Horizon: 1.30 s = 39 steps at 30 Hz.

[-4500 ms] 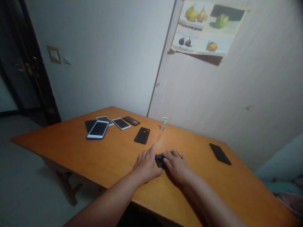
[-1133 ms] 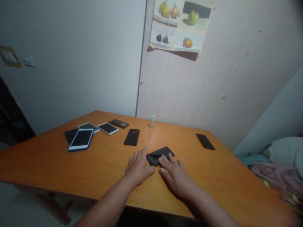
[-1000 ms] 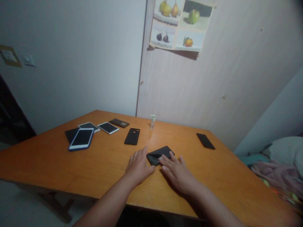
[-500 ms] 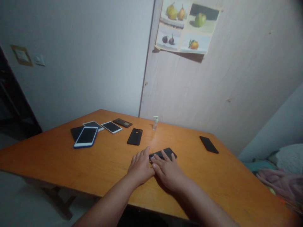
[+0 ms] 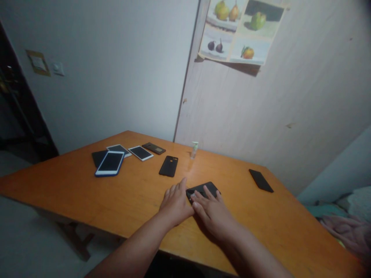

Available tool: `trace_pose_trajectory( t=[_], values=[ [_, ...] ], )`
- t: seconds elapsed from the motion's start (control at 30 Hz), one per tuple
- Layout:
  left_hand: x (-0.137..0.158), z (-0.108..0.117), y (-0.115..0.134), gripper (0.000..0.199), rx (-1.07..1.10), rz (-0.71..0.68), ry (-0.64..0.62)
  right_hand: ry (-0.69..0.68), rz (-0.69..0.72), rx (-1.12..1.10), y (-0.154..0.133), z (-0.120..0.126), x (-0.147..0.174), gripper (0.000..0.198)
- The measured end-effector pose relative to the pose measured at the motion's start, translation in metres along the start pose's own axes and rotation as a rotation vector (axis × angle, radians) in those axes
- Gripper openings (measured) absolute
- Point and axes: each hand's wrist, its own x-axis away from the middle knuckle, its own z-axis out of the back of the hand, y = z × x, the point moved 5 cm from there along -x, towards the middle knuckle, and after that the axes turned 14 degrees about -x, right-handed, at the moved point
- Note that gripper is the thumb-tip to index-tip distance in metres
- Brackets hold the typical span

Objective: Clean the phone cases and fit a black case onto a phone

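A black smartphone (image 5: 213, 187) lies on the wooden table in front of me, screen up. Over its lower part rests my right hand (image 5: 211, 210), palm down with the fingers spread across the glass. A small pale patch shows by its fingertips; I cannot tell whether it is a reflection or an object. My left hand (image 5: 174, 204) is at the phone's left end, fingers stretched forward and thumb pointing at the near edge. Whether that thumb touches the phone is unclear. Beyond the left hand lies a black phone case (image 5: 169, 166).
On the table's left are a blue-cased white phone (image 5: 110, 163), another white phone (image 5: 141, 153) and a dark phone-like slab (image 5: 154, 148). A small pump bottle (image 5: 194, 150) stands at the back. Another black phone-shaped item (image 5: 261, 180) lies right. The wall borders the table's (image 5: 130, 208) far side.
The view has turned slightly left, so the scene sits farther right. Both hands keep nearly the same pose at the phone, with the left fingers a little farther from its edge.
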Motion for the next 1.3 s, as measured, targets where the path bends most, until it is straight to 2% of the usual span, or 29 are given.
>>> trace_pose_trajectory(
  t=[0.1, 0.2, 0.37, 0.47, 0.63, 0.77, 1.0, 1.07, 1.3],
  values=[
    [0.001, 0.002, 0.001, 0.091, 0.009, 0.02, 0.012, 0.013, -0.011, 0.014, -0.005, 0.001, -0.026, 0.057],
    [0.001, 0.001, 0.001, 0.09, 0.008, 0.036, 0.024, 0.016, -0.019, 0.028, -0.006, 0.002, -0.032, 0.056],
    [0.0, -0.005, -0.001, 0.095, -0.025, 0.018, 0.022, 0.018, -0.019, 0.03, 0.012, 0.002, 0.005, 0.059],
    [-0.001, -0.005, 0.001, 0.085, -0.062, -0.028, 0.019, 0.035, -0.046, 0.031, 0.024, 0.002, 0.017, 0.061],
    [0.002, 0.003, 0.007, 0.062, -0.105, -0.061, 0.033, 0.043, -0.054, 0.048, 0.021, 0.005, -0.015, 0.06],
    [0.002, 0.004, 0.008, 0.056, -0.119, -0.052, 0.029, 0.053, -0.091, 0.054, 0.018, 0.008, -0.035, 0.059],
    [0.001, 0.003, 0.008, 0.056, -0.117, -0.077, 0.049, 0.053, -0.077, 0.047, 0.04, 0.01, 0.016, 0.06],
    [0.001, 0.004, 0.008, 0.055, -0.11, -0.074, 0.048, 0.054, -0.089, 0.041, 0.044, 0.011, 0.02, 0.06],
    [0.002, 0.006, 0.01, 0.046, -0.113, -0.077, 0.034, 0.068, -0.103, 0.057, 0.032, 0.017, -0.028, 0.057]
  ],
)
